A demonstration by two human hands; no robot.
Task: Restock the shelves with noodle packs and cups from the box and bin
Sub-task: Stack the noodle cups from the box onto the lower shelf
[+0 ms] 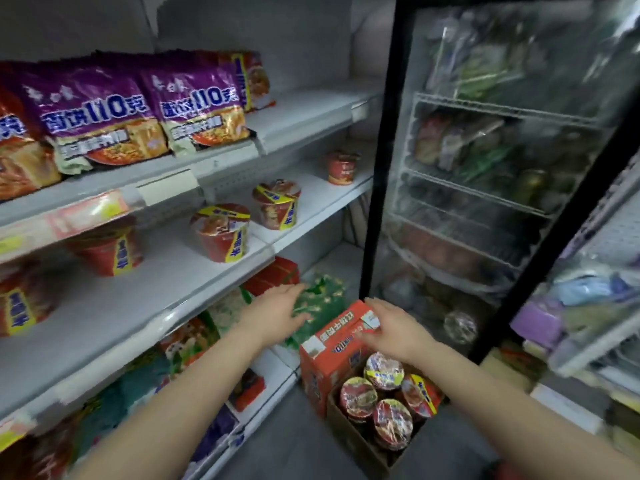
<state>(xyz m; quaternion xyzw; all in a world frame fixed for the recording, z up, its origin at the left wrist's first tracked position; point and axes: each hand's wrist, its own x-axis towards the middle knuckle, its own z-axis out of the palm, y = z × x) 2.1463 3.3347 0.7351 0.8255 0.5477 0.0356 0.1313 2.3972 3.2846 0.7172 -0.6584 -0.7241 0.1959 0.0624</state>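
1. An orange box is seen on the floor, near the bottom of the shelves and just left of the glass fridge door.
2. Noodle cups are packed inside the box, with their lids facing up.
3. The right hand is laid on the box's raised flap, with the fingers spread and only a little bent (nothing is pinched).
4. The left hand is held open above a green pack on the lowest shelf; whether it is touched cannot be told, because the view is blurry.
5. More cups are already stood on the middle shelf, well apart from each other, and purple noodle packs are lined up on the top shelf at the left.
6. A bin is not seen here.
7. What could go wrong: the flap could be pushed down onto the cups, and a lid could be dented or torn.
8. The box could be tipped if it is pulled by one flap only (the card looks thin), and cups could be spilled on the floor.
9. The green pack could be knocked off its shelf by the left hand.
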